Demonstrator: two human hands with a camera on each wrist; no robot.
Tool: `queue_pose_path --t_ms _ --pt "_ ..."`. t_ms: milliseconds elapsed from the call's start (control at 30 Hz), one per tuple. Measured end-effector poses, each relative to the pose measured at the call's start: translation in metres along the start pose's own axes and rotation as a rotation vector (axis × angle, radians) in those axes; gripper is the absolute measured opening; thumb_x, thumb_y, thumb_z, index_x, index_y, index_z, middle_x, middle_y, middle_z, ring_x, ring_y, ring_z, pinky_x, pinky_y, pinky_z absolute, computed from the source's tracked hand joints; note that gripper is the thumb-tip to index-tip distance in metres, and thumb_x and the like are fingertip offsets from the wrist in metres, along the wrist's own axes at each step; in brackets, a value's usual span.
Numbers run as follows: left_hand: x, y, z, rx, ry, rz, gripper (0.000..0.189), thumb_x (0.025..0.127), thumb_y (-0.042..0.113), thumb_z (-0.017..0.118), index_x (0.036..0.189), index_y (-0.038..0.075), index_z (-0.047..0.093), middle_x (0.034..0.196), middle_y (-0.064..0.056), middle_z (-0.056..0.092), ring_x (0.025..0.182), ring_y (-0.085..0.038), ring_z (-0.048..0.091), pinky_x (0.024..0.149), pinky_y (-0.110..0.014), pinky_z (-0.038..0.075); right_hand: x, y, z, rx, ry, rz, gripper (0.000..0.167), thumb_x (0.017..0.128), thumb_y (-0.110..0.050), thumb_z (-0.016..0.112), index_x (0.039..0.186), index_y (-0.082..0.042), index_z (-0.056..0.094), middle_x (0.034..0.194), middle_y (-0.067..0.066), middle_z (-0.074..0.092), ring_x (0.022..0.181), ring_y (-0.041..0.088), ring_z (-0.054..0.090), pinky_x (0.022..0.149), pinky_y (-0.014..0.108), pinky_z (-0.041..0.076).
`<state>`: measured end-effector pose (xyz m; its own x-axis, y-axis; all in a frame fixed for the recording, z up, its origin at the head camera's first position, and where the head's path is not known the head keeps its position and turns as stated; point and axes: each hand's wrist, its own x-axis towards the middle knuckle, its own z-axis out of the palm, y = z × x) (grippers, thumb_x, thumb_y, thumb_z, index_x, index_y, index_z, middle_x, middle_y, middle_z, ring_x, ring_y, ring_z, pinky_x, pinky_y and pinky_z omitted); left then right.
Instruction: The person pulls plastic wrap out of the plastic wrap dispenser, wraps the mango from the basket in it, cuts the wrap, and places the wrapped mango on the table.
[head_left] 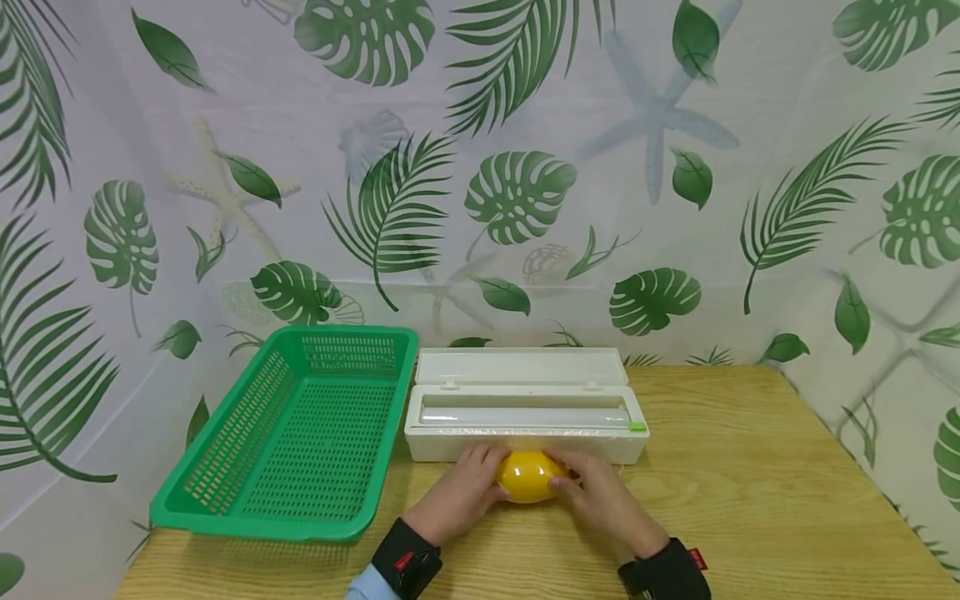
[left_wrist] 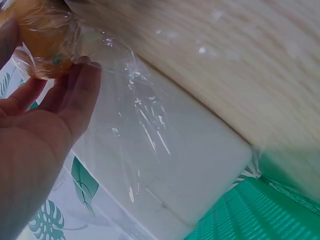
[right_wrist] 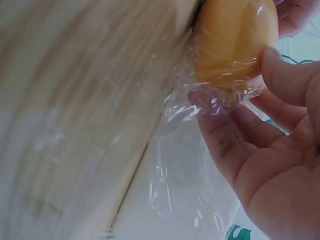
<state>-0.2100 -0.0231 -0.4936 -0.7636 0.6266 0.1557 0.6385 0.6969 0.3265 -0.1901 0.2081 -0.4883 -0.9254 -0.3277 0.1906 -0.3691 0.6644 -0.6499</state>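
A glossy, rounded yellow fruit with clear cling film drawn round it sits in front of the white dispenser box. A small green spot shows at one end of the fruit in the left wrist view. My left hand grips its left side with thumb and fingers. From the right, my right hand holds the other side, thumb on the fruit and fingertips in the bunched film. The film stretches back over the front of the cling film dispenser, whose lid stands open with a roll inside.
A green plastic basket with perforated walls stands to the left of the dispenser. A bright green slider sits at the dispenser's right end. Behind the wooden table hangs a leaf-patterned cloth.
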Motion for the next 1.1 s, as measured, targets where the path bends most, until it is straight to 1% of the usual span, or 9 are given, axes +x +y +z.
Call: queue_pose_path --t_ms 233,433,533,633,700,767,900,1000,1100 --pt "0.000 -0.001 0.000 -0.015 0.006 0.000 0.052 0.096 0.027 0.065 0.140 0.006 0.046 0.136 -0.010 0.052 0.127 -0.021 0.048 0.108 -0.034 0.042 0.000 0.000 0.000 -0.016 -0.003 -0.006 0.042 0.093 -0.004 0.065 0.132 0.007 0.058 0.126 0.019 0.065 0.107 0.027 0.064 0.088 0.041 0.054" --pt "-0.002 -0.001 0.000 -0.021 0.026 0.015 0.061 0.090 0.031 0.074 0.139 0.007 0.047 0.138 -0.011 0.051 0.126 -0.022 0.048 0.107 -0.035 0.044 -0.002 0.000 -0.002 -0.054 -0.032 -0.039 0.044 0.094 -0.008 0.066 0.134 0.005 0.057 0.129 0.018 0.063 0.116 0.033 0.061 0.096 0.048 0.050" --pt "-0.001 -0.001 0.001 -0.010 0.030 0.008 0.065 0.087 0.030 0.077 0.139 0.006 0.047 0.138 -0.011 0.051 0.127 -0.022 0.048 0.107 -0.035 0.043 -0.002 0.000 -0.002 -0.044 -0.064 -0.037 0.050 0.091 -0.010 0.071 0.136 0.004 0.055 0.132 0.017 0.061 0.121 0.034 0.058 0.100 0.050 0.047" --pt "0.000 0.000 0.003 0.021 0.045 0.007 0.064 0.086 0.027 0.078 0.138 0.005 0.048 0.135 -0.011 0.053 0.125 -0.023 0.049 0.107 -0.034 0.043 -0.002 -0.003 -0.003 -0.039 -0.088 -0.026 0.056 0.086 -0.004 0.075 0.137 0.004 0.053 0.136 0.020 0.058 0.125 0.037 0.055 0.102 0.053 0.044" --pt "0.001 0.000 0.004 0.034 0.053 0.005 0.063 0.085 0.026 0.079 0.136 0.004 0.049 0.134 -0.012 0.054 0.124 -0.023 0.050 0.107 -0.034 0.043 -0.003 -0.005 -0.002 -0.045 -0.092 -0.002 0.058 0.085 0.001 0.074 0.138 0.004 0.052 0.137 0.021 0.057 0.126 0.039 0.053 0.104 0.054 0.043" --pt "0.001 0.000 0.004 0.045 0.058 0.003 0.062 0.085 0.026 0.079 0.135 0.005 0.049 0.133 -0.011 0.054 0.123 -0.023 0.050 0.107 -0.034 0.043 -0.003 -0.008 -0.001 -0.050 -0.085 0.030 0.057 0.085 0.004 0.073 0.138 0.004 0.052 0.137 0.021 0.057 0.127 0.038 0.053 0.105 0.054 0.042" --pt "0.002 0.000 0.005 0.053 0.060 0.007 0.061 0.086 0.026 0.078 0.135 0.006 0.049 0.132 -0.010 0.054 0.123 -0.022 0.051 0.106 -0.033 0.043 -0.002 -0.010 0.002 -0.049 -0.060 0.098 0.055 0.086 0.005 0.071 0.138 0.001 0.053 0.136 0.017 0.058 0.127 0.035 0.053 0.106 0.052 0.042" --pt "0.001 0.000 0.005 0.054 0.058 0.016 0.060 0.087 0.027 0.076 0.136 0.006 0.048 0.133 -0.010 0.054 0.123 -0.022 0.050 0.106 -0.033 0.043 -0.002 -0.009 0.002 -0.023 -0.043 0.109 0.054 0.087 0.004 0.071 0.137 -0.001 0.053 0.134 0.015 0.059 0.125 0.031 0.055 0.105 0.051 0.043" --pt "0.000 -0.001 0.004 0.034 0.054 0.022 0.062 0.088 0.027 0.074 0.139 0.005 0.045 0.135 -0.011 0.054 0.125 -0.023 0.050 0.107 -0.034 0.043 -0.003 -0.005 0.001 0.011 -0.037 0.089 0.051 0.088 0.004 0.070 0.135 -0.005 0.053 0.131 0.011 0.060 0.121 0.026 0.056 0.103 0.049 0.045"
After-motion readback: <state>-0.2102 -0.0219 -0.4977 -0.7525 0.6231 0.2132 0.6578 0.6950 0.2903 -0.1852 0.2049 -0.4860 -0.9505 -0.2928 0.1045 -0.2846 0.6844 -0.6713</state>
